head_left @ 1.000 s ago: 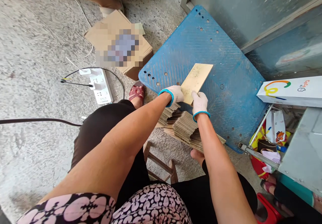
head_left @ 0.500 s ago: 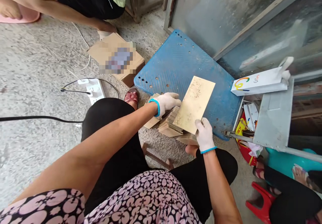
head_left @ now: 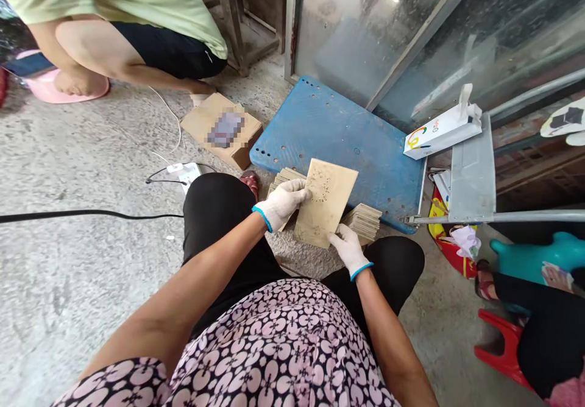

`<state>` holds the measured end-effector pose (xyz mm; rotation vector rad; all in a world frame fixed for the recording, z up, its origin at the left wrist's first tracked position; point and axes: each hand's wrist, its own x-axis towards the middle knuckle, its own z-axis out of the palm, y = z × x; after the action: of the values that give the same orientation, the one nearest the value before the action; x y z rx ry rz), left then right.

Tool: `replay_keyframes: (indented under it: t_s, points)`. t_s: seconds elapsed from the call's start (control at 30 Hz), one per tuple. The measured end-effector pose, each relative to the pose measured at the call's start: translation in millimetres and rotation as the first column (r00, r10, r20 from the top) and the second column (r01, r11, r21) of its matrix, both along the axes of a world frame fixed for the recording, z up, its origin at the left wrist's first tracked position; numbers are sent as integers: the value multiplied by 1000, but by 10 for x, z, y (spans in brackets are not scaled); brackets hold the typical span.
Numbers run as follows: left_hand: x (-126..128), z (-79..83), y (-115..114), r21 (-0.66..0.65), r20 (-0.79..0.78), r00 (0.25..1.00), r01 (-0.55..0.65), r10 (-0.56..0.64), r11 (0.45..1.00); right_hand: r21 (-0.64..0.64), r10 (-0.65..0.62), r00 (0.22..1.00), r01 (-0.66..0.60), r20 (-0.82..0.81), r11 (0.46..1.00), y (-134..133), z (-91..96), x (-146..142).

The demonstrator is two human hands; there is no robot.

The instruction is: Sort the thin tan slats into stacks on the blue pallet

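Observation:
Both my hands wear white gloves with blue cuffs. A thin tan rectangular sheet, speckled with dark spots near its top, is held up between them. My left hand grips its left edge with fingers closed over it. My right hand pinches its lower right corner. Behind the sheet lies a fanned stack of similar tan sheets at the near edge of a blue perforated board on the floor.
A cardboard box and a white power strip with cables lie on the concrete floor at left. Another person in a green shirt squats beyond. A white printed box sits on a grey metal frame at right. Red stool lower right.
I lifted the sheet off the blue board and brought it nearer. My left hand moved from the stack onto the sheet's left edge. The view has tilted upward.

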<state>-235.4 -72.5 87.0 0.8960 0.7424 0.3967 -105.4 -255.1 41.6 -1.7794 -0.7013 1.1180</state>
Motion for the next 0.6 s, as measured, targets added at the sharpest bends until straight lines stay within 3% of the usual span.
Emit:
replay_keyframes:
  t_s: [0.1,0.23,0.37,0.5,0.6]
  points:
    - [-76,-116,-199,127,-75,997,-20,30,992,-22,15,996,-13,92,1000,18,77,72]
    - [-149,-348,-457,269,-202,979,63,-8,961,100,-75,989,63,124,993,57,272,208]
    - [-221,-506,-617,357,-276,960,145,-44,923,28,-23,977,18,214,999,34,401,288]
    - [-284,-546,-647,411,-315,940,258,-129,874,-68,-15,991,24,130,997,-63,367,300]
    - [-310,-578,-641,452,-394,903,351,-170,820,-100,121,975,-104,188,990,-126,287,307]
